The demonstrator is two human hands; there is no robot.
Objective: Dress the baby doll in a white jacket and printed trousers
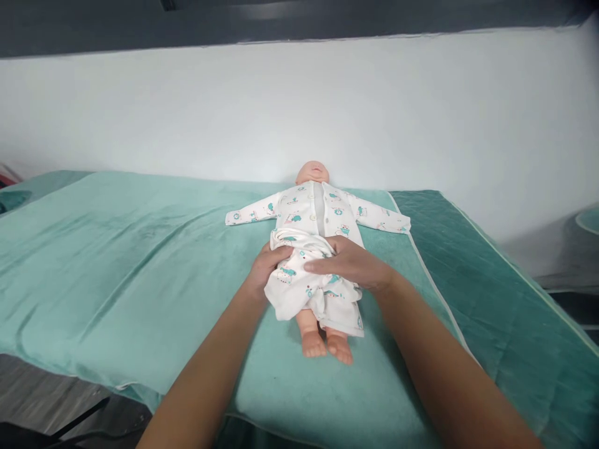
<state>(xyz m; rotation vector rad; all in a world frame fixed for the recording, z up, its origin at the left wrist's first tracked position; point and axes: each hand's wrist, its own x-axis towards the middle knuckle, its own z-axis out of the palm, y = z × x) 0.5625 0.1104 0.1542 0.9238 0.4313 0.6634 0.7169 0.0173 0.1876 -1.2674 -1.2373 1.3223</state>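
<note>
We have the doll [320, 212] on its back in the middle of the bed, head far, feet [325, 346] near, with its white printed trousers [292, 293] bunched at the waist. Our left hand [267, 268] grips the left edge of the waistband, thumb on top; our right hand [349, 262] grasps the right part, thumb across the front. Our fingertips are mostly hidden, so we can't say how deep they reach

If we pull unevenly, we think the trousers could twist, since the fabric already sits in thick folds. The hem of the unfastened top [292, 215] might get caught under the band, and a hard tug could drag the whole doll

The bed wears a soft, creased pale green cover [154, 249]; to the right lies a darker green quilted cover [491, 299]. Beyond stands a white wall [234, 112] under a dark band [299, 22], and grey floor [51, 380] shows near left
</note>
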